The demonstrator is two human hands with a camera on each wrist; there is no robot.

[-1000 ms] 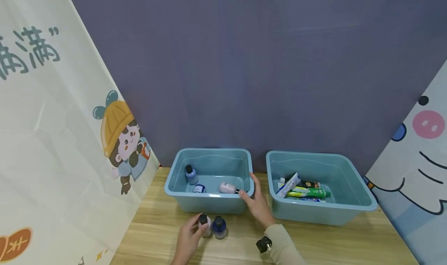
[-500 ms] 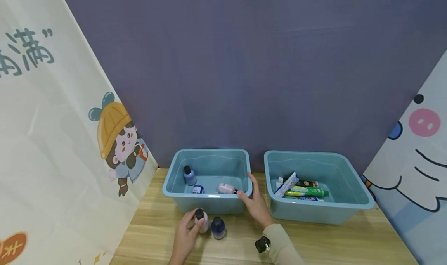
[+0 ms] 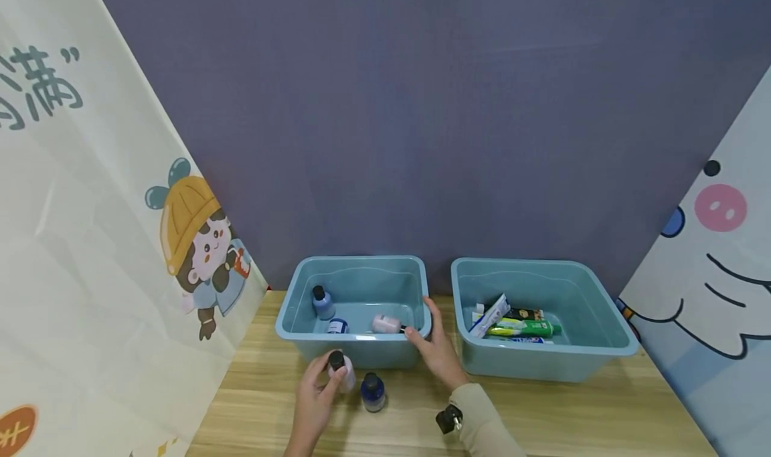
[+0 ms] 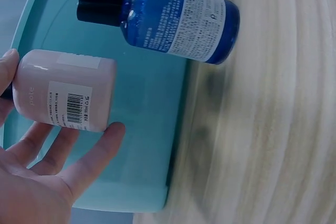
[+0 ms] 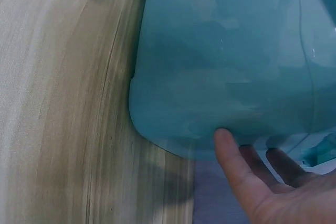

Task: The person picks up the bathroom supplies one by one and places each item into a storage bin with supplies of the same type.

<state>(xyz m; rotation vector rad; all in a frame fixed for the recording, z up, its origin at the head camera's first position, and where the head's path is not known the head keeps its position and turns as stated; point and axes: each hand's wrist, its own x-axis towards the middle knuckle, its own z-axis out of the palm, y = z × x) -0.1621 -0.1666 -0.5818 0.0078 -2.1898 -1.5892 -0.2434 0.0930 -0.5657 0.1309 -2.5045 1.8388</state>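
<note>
Soft, even light fills all 3 views, with faint shadows. The head view bends straight lines near its edges. Beyond the left fingers [image 4: 100, 142] the tabletop [image 4: 273, 129] smears with blur; beside the right fingers [image 5: 231, 153] its grain curves.

The head camera is looking forward and down from farther back. Both wrist cameras are sitting very close, low over the bench [image 3: 542, 410], sharing the left tub [image 3: 373, 358] [image 4: 152, 129] [image 5: 226, 77].
</note>
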